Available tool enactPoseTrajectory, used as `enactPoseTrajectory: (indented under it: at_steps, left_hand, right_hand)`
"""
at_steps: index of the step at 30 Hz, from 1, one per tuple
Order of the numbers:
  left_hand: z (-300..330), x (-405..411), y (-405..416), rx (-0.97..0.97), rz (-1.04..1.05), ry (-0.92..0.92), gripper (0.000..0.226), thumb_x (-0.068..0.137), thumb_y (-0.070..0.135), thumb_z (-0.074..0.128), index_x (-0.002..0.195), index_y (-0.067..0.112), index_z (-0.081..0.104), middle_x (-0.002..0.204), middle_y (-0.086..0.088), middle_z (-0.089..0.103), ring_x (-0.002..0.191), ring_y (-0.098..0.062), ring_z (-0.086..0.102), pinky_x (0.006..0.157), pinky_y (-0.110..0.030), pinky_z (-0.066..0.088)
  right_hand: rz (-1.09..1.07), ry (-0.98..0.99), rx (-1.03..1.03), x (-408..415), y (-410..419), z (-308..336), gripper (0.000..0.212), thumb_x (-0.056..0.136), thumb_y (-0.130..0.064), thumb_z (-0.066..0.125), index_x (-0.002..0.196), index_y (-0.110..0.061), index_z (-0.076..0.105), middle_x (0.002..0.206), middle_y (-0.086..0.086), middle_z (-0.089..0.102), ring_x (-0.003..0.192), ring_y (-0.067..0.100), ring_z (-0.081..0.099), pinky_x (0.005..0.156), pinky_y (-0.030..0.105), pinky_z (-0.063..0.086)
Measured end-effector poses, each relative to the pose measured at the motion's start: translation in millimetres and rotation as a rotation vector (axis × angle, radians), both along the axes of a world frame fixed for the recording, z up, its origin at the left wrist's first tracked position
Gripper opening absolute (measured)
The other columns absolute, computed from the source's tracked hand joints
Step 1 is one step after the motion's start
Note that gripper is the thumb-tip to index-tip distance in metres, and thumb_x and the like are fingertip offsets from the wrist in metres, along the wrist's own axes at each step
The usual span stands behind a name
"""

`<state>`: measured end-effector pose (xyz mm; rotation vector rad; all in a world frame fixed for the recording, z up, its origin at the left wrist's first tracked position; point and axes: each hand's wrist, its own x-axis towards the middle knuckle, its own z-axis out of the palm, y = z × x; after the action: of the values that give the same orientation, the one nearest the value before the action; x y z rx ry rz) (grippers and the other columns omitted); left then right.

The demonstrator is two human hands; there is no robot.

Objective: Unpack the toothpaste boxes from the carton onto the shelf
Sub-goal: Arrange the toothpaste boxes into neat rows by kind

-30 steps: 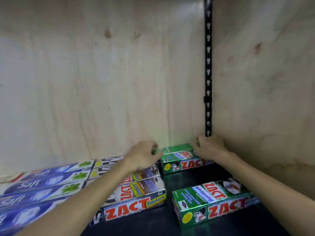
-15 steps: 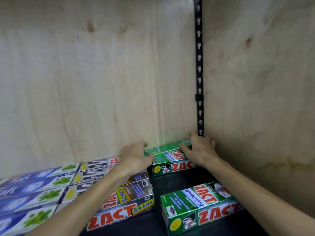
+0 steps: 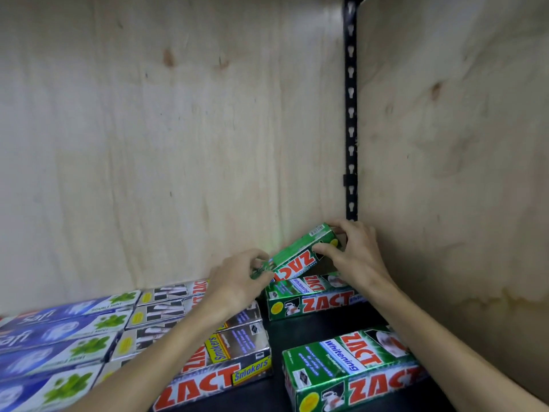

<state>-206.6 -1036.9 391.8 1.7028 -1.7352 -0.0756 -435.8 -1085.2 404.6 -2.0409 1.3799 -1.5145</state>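
A green ZACT toothpaste box [image 3: 300, 252] is tilted up in the back right corner of the shelf, its right end raised. My left hand [image 3: 237, 278] pinches its lower left end. My right hand [image 3: 353, 254] grips its upper right end with curled fingers. Under it a second green ZACT whitening box [image 3: 309, 298] lies flat on the black shelf [image 3: 320, 325]. A third green box [image 3: 353, 367] lies nearer the front. The carton is out of view.
Silver ZACT Smokers boxes [image 3: 225, 370] lie in rows left of the green ones. Blue Safi boxes [image 3: 59, 337] fill the far left. A plywood back wall [image 3: 178, 144] and right side wall [image 3: 460, 144] enclose the shelf, with a black slotted rail [image 3: 351, 114] in the corner.
The rear green box has been lifted off the one below and tilted, its right end now raised. Both hands rose with it, changing from pressing on it to gripping its ends.
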Motion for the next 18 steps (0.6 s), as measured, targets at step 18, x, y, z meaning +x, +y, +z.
enactPoseTrajectory:
  at_steps: [18]
  left_hand:
    - [8, -13, 13, -0.142, -0.127, -0.104, 0.047, 0.077, 0.060, 0.075, 0.115, 0.040, 0.059, 0.106, 0.023, 0.065, 0.098, 0.003, 0.059, 0.090, -0.036, 0.053]
  right_hand:
    - [0.030, -0.380, -0.007, -4, 12, 10, 0.040, 0.087, -0.053, 0.068, 0.118, -0.027, 0.063, 0.097, 0.001, 0.068, 0.078, 0.003, 0.065, 0.046, 0.008, 0.045]
